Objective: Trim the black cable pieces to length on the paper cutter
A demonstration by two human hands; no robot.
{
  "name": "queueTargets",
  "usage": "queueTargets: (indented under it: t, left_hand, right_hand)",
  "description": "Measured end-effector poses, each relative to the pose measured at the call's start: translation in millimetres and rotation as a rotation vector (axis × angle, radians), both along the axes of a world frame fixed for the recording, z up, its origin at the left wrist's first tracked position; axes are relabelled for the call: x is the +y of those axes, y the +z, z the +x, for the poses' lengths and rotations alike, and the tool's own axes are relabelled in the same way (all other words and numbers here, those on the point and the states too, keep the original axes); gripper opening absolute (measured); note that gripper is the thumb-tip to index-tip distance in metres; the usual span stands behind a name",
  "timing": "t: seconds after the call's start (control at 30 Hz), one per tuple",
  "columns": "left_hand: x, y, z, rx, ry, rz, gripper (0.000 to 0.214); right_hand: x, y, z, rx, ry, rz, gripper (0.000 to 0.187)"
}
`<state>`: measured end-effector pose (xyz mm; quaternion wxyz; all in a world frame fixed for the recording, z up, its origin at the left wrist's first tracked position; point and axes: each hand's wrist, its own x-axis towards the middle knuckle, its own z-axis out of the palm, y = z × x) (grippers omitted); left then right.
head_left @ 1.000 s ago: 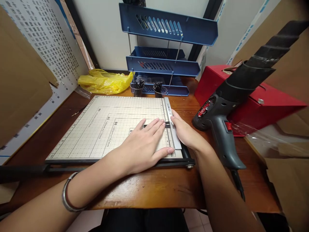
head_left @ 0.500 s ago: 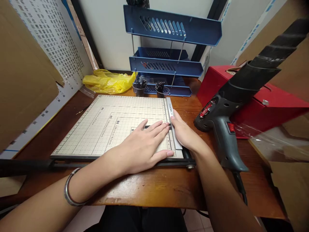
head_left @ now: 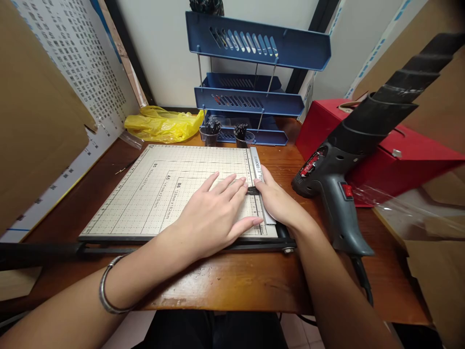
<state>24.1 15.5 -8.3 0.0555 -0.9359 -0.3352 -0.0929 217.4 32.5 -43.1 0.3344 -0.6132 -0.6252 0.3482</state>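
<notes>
Head view: wooden desk (head_left: 218,286) runs across the whole width; on it, from where I stand, a gridded paper cutter board (head_left: 119,198) lies flat, its near edge lined by a black cutter arm (head_left: 43,254) that passes beneath the left forearm; to the right, a red box (head_left: 399,174) with a dark heat gun (head_left: 337,208) in front of it; a silver rail (head_left: 268,215) bounds the board's right side.

Left hand (head_left: 220,211): palm down over the board, fingers somewhat spread; right hand (head_left: 278,201): beside the rail, thumb up against it, other fingers partly hidden; cannot tell whether it pinches anything.

Smallest, a bundle of black strands (head_left: 253,190): at the board's right side, between the hands; long axis sideways, square to the rail; left fingertips at one end, right thumb at the other, neither hand clearly nearer; widest room lies leftward over the grid; rightward, only a narrow strip of desk before the gun.
</notes>
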Motion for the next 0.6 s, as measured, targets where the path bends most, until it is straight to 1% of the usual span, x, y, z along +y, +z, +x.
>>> queueTargets:
  t: [0.07,0.1,0.2,0.3,0.47,0.6]
  left_hand:
    - [0.1,1.0,-0.2,-0.009,0.029,0.027,0.077]
    - [0.2,0.8,-0.4,-0.008,0.023,0.039,0.077]
    - [0.6,-2.1,-0.3,-0.001,-0.037,0.064,0.079]
    - [1.0,-5.4,0.2,0.008,-0.081,0.048,0.081]
    - [0.2,-6.1,-0.7,0.01,-0.095,0.02,0.088]
    - [-0.6,-5.9,-0.4,0.012,-0.092,0.023,0.084]
  right_hand:
    - [-1.2,4.3,-2.2,0.014,-0.028,-0.062,0.067]
    - [-1.5,6.0,-3.1,0.02,-0.033,-0.076,0.066]
    - [-1.5,8.0,-4.0,0.031,-0.029,-0.062,0.063]
    - [-0.4,5.8,-2.4,0.049,-0.016,-0.054,0.06]
    - [0.4,3.9,0.1,0.04,0.022,-0.033,0.06]
    - [-0.8,7.6,-1.1,0.04,0.031,-0.042,0.061]
